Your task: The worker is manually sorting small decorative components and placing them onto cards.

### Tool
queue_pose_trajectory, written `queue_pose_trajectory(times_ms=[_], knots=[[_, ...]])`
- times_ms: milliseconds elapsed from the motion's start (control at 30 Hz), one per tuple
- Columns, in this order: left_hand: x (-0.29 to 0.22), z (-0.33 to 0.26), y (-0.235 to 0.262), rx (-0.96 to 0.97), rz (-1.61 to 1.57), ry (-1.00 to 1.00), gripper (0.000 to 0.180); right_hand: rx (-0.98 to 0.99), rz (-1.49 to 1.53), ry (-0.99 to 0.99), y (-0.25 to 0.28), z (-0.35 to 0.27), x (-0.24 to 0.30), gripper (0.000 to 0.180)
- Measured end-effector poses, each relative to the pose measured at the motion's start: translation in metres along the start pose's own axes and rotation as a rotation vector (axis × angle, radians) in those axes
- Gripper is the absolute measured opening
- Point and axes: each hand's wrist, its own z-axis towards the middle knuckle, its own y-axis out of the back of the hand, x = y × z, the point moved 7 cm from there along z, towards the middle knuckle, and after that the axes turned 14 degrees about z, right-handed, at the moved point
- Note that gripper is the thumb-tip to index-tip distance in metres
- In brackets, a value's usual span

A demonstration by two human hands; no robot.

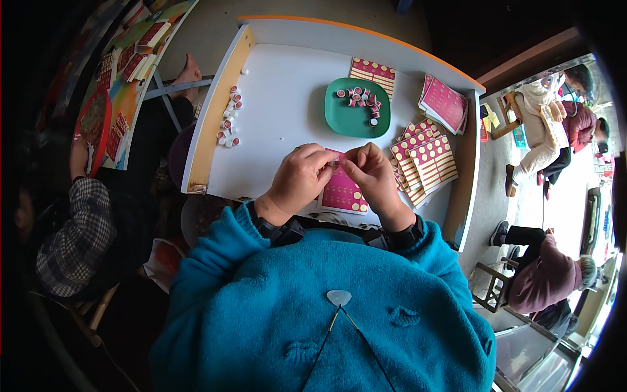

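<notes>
your teal sweater (326, 326) fills the lower view, and just past its cuffs your two hands meet over a pink sticker sheet (343, 193) lying on the white table (281, 117). your left hand (299, 179) is curled with fingertips pinched narrow, your right hand (371, 173) the same, both closing on something tiny between them at the sheet's upper edge; whether it is a sticker or a small cap, you cannot tell from here. beyond your right hand, a fan of dotted sheets (424, 160) waits, with more pink sheets (444, 101) farther out. straight ahead of your fingers a green tray (339, 117) holds a small cluster of red-and-white caps (360, 101). off past your left hand, more such caps (228, 124) line the table edge. judging by the stacked sheets, plenty seems left.
</notes>
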Motion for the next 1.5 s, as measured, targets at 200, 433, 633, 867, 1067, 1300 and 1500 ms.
queue_pose_trajectory(times_ms=[200,433,633,867,1067,1300,1500], knots=[[-0.001,0.006,0.01,0.074,-0.357,0.074,0.02,-0.008,0.205,-0.123,0.012,-0.003,-0.005,0.009],[0.003,0.003,-0.003,0.046,-0.586,0.153,0.02,0.059,0.608,-0.23,-0.009,-0.003,-0.013,0.008],[0.005,0.006,0.005,-0.011,-0.07,0.021,0.025,0.046,-0.042,0.095,-0.016,-0.01,0.023,0.012],[-0.011,0.007,0.015,-0.097,0.015,-0.14,0.029,0.023,-0.046,0.097,-0.003,-0.008,0.011,0.012],[-0.009,0.003,0.01,-0.08,-0.367,-0.062,0.026,0.194,0.664,-0.309,-0.023,-0.007,-0.011,0.008],[0.007,-0.001,0.011,-0.059,-0.493,-0.045,0.027,0.189,0.7,-0.313,-0.023,-0.004,-0.011,0.013],[0.095,-0.036,0.049,-0.234,-0.017,0.432,0.023,0.073,0.1,0.078,-0.002,0.027,0.021,0.031]])
